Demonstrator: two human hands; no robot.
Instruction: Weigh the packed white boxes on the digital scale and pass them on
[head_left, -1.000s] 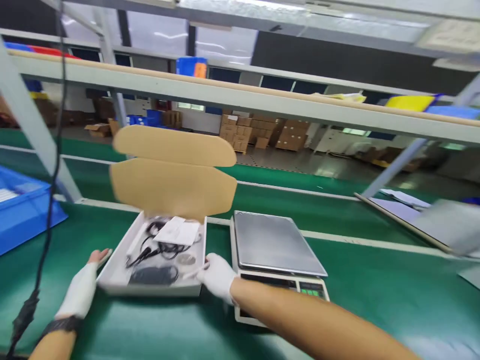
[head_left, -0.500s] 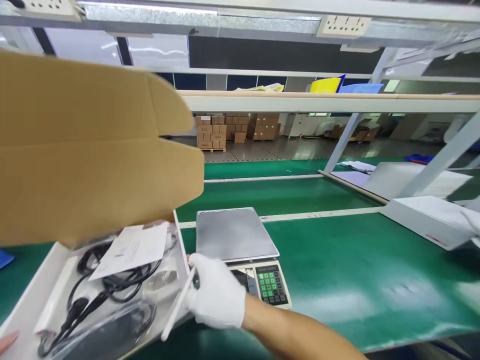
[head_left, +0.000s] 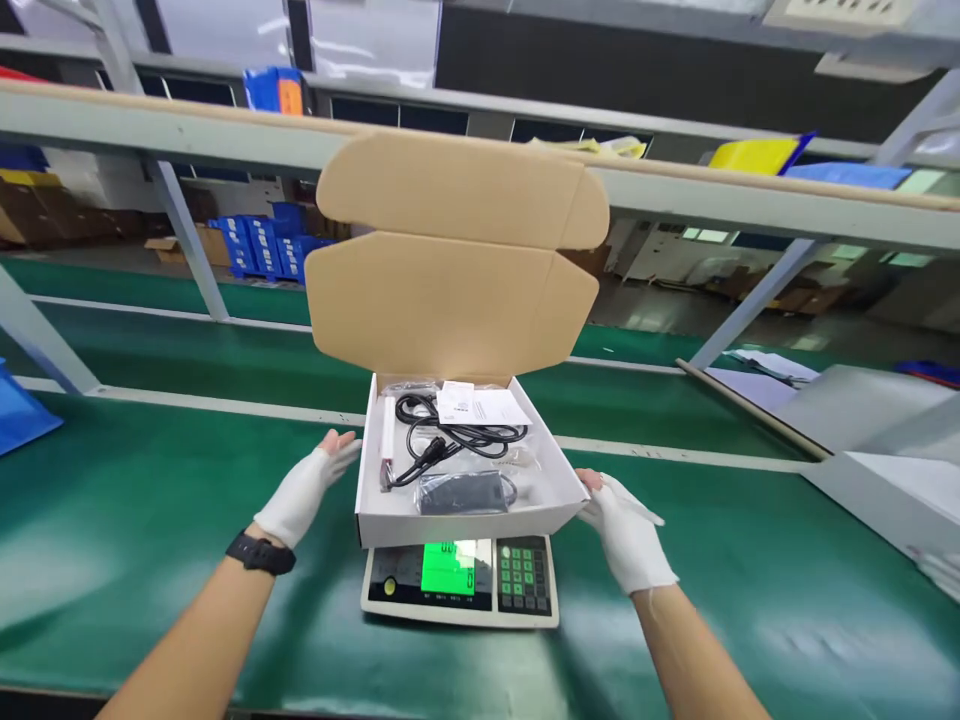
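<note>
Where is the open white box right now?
In the head view, the white box is central, over the scale, between the left hand and the right hand.

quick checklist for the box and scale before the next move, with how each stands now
1. Box positioned above the scale: ok.
2. Box seated flat on the weighing plate: cannot tell, plate hidden.
3. Display lit: ok, green.
4. Full reading legible: cannot tell, partly covered.
5. Hands well clear: not ok, left hand and right hand close beside the box.
6. Lid shut: not ok, standing open.
</note>
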